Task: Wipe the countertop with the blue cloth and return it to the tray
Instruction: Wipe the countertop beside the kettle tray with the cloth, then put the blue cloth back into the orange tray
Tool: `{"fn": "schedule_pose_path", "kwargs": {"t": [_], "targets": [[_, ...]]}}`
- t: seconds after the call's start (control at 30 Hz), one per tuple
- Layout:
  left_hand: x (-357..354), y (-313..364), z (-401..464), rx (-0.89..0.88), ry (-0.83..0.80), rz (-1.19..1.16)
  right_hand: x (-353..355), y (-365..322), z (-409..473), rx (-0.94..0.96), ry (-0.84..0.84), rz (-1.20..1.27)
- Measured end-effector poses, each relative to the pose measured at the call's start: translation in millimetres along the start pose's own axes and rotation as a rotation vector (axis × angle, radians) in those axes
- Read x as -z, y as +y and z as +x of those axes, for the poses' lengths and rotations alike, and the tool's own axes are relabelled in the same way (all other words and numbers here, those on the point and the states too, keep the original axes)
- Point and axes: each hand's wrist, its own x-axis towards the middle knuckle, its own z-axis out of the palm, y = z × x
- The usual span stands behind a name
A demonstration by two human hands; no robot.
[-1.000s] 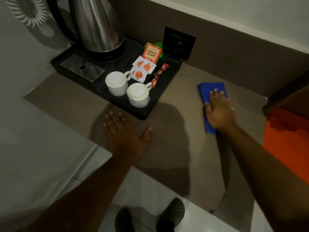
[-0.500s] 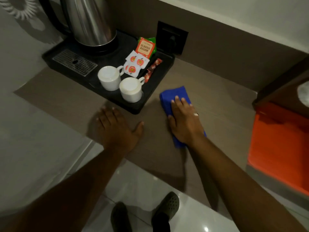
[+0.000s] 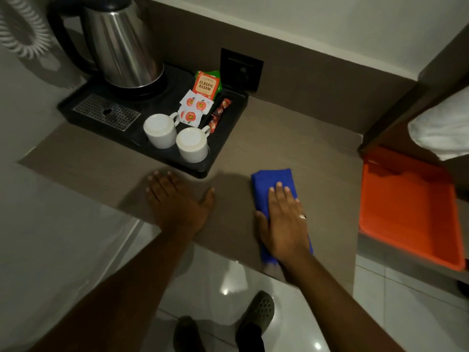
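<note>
Change since earlier: the right hand (image 3: 283,222) and the blue cloth (image 3: 272,180) are sliding back across the countertop (image 3: 291,138); a second ago they were out near the back wall, half a second ago close beside the black tray, and now they are nearer the front edge, a little apart from that tray. The left hand is staying where it was.
Right hand: lying flat, fingers extended and close together, pressing down on the folded cloth rather than gripping it; a ring is showing on one finger.
Left hand (image 3: 177,201): resting palm-down on the counter, fingers spread, holding nothing, apparently bracing.
Cloth: lying on the counter under the right palm, its far end showing past the fingertips, its near end reaching the counter's front edge.
Black tray (image 3: 223,148): holding a steel kettle (image 3: 121,47), two white cups (image 3: 175,138) and tea sachets (image 3: 196,102).
Orange tray (image 3: 406,212): sitting empty off to the right, lower than the counter.
Step in hand: wiping is likely still going on.
Next move: probably more passes, then gathering the cloth and carrying it to a tray, presumably the orange one.
</note>
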Motion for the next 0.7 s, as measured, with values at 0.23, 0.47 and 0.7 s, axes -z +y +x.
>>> {"fn": "schedule_pose_path", "kwargs": {"t": [0.23,0.47,0.7], "targets": [[9.5,-8.0,-9.8,-0.102,-0.066,-0.007,9.5,-6.4,0.2,-0.130,0.037,0.062],[16.8,46.9,-45.4,-0.474,-0.068,-0.085,60.3,29.0,-4.9,-0.407,0.312,0.811],[-3.3,210.5,-71.7,-0.850,-0.155,-0.133,117.2,169.8,-9.9,-0.593,0.502,0.908]]}}
